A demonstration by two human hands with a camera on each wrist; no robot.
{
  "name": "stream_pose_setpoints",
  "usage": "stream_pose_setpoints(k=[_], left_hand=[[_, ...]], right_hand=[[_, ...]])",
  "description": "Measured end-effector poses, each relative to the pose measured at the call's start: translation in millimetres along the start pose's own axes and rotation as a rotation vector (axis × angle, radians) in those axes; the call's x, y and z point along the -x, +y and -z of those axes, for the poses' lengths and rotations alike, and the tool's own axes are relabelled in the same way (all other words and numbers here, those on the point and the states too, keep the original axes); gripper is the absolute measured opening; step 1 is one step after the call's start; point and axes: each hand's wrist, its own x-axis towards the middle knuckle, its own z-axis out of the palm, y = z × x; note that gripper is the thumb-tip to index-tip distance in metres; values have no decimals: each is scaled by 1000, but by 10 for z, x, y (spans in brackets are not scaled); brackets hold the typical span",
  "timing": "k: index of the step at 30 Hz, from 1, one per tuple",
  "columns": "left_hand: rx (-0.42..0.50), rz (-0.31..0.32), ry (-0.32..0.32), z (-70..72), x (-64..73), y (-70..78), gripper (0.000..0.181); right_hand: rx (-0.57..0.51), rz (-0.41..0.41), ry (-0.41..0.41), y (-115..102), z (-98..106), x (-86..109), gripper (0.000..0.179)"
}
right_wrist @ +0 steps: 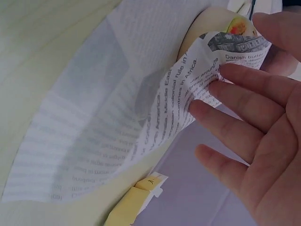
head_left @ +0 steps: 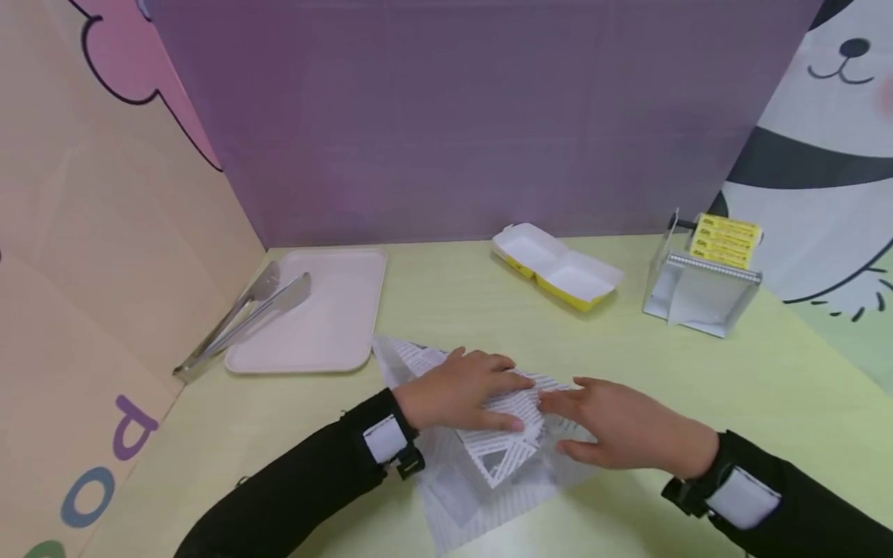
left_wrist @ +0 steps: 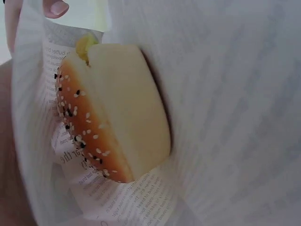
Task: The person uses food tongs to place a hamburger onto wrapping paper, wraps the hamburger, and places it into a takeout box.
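A newsprint-patterned wrapping paper [head_left: 481,511] lies on the table, its printed flap folded over a burger [left_wrist: 113,113]. Inside the paper in the left wrist view, the burger rests tilted, showing a sesame-seeded bun and a bit of green and yellow filling. My left hand [head_left: 463,387] lies on top of the folded paper with its fingers extended. From the right, my right hand [head_left: 621,425] reaches in, its fairly straight fingertips against the printed flap. Part of the bun [right_wrist: 202,28] peeks out above that flap in the right wrist view. The head view hides the burger under the paper.
A pale tray [head_left: 328,325] is at the back left, with metal tongs [head_left: 244,318] lying across its left edge. Behind the hands sits an opened yellow-and-white box [head_left: 558,267]. A metal holder [head_left: 711,291] with yellow printed packets [head_left: 725,240] stands at the back right.
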Motion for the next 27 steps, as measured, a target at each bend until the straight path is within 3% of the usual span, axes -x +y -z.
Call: stream_pose_setpoints(k=[7, 15, 18, 22, 27], left_hand=[[1, -33, -31, 21, -9, -52, 63], [78, -92, -65, 30, -28, -130, 66], [100, -91, -82, 57, -38, -137, 66], [58, -77, -70, 76, -70, -133, 66], [-23, -46, -50, 92, -111, -104, 68]], right_hand=[[3, -28, -16, -24, 30, -33, 43], [39, 21, 88, -37, -41, -77, 37], [35, 18, 85, -41, -66, -83, 36], [51, -8, 95, -56, -81, -87, 37], [93, 48, 230, -155, -87, -77, 25]])
